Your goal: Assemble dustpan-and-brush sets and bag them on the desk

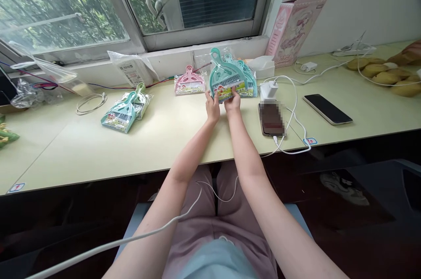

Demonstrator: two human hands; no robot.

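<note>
Between my two hands is a mint-green mini dustpan and brush set (226,73) in clear wrap, its handle pointing toward the window. My left hand (213,107) grips its lower left corner, and my right hand (233,101) holds the lower edge with the thumb on the printed label. Just behind it, partly hidden, stands another mint-green set (249,78). A pink dustpan set (190,81) leans by the wall to the left. Farther left, a mint-green set (120,112) lies overlapping a lighter green one (140,102).
Right of my hands are a white charger (268,90), a phone on a cable (272,122) and a dark-screened phone (328,109). A pink box (294,31) and a tissue pack (263,67) stand behind. A coiled cable (92,104) lies left. A white cable (131,237) crosses my lap.
</note>
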